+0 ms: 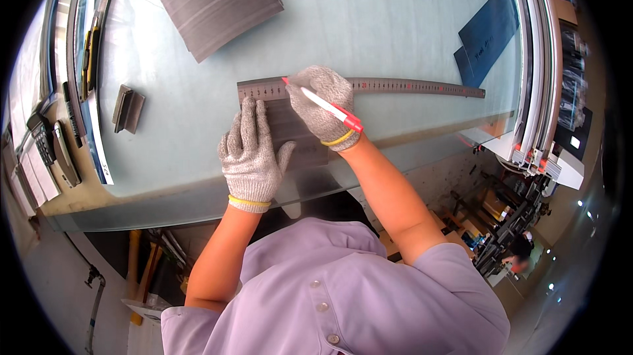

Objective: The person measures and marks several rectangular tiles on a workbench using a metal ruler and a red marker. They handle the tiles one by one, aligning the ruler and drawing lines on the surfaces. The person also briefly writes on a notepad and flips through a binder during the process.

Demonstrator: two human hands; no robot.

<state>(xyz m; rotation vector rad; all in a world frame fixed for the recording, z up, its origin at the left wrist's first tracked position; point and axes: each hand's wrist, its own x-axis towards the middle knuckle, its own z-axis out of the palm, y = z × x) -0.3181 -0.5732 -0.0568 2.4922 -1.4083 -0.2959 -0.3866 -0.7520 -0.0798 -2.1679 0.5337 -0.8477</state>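
A steel ruler [415, 86] lies across the glass-topped table, running left to right along a dark grey sheet [297, 129]. My left hand [249, 150], in a knitted glove with a yellow cuff, is open with its fingers stretched out flat. Its fingertips rest at the ruler's lower edge near the left end, over the sheet. My gloved right hand [320, 101] is closed round a white and red pen [328, 106]. The pen's red tip points at the ruler's upper edge. Part of the ruler is hidden beneath my right hand.
Grey sheets [221, 8] lie stacked farther back. Dark blue sheets [489, 35] are at the right, beside a metal rail [537, 58]. On the left sit a small angled metal piece [128, 109], a yellow-and-black cutter knife [93, 58] and a calculator [43, 138].
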